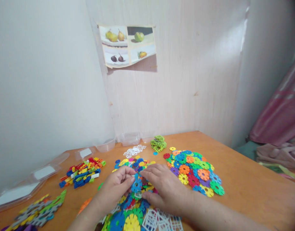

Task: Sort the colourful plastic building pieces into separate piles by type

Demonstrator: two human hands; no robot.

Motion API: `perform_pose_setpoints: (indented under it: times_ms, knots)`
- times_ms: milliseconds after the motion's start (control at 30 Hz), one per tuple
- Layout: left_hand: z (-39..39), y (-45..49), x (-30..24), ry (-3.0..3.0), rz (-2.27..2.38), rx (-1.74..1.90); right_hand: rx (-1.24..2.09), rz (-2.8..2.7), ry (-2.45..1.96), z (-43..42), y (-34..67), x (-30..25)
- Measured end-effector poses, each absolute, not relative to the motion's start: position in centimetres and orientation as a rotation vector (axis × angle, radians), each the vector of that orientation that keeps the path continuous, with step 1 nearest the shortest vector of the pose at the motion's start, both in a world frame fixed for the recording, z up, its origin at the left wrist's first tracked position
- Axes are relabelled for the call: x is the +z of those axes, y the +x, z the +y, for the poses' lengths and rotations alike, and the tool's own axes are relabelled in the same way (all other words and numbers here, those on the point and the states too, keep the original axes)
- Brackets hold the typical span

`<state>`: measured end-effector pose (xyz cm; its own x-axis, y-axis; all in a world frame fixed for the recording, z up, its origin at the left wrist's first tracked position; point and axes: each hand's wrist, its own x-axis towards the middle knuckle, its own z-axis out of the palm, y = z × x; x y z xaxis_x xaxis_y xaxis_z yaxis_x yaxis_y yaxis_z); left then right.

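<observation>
A blue notched plastic disc [137, 184] is pinched between the thumb and fingers of my left hand [117, 183], above the middle of a mixed heap. My right hand [165, 186] is just right of it, palm down over the heap, thumb and fingers apart. No piece shows in its grasp, though its palm side is hidden. Around and below both hands lie discs of many colours, among them a yellow disc [132, 222] at the front. White lattice window pieces [151, 219] lie at the heap's near right.
Sorted discs [192, 173] are piled on the right of the wooden table [243, 183]. Small building bricks [82, 171] and grey, yellow and green links [39, 210] lie left. Green pieces [158, 143], white lattices [134, 150] and clear plastic containers [130, 139] stand toward the wall.
</observation>
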<state>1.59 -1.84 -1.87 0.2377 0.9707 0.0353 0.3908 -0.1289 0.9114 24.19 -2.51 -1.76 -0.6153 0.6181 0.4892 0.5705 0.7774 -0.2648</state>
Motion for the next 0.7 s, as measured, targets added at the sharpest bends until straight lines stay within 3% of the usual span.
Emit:
perform_pose_setpoints:
  times_ms: [367, 700]
  knots:
    - [-2.0, 2.4, -2.6, 1.567, 1.056, 0.866, 0.065, -2.471, -0.946, -2.3, 24.2, -1.9]
    - [-0.9, 0.1, -1.2, 1.470, 1.449, 1.217, -0.188, -1.993, -1.845, 3.4, 30.7, -1.9]
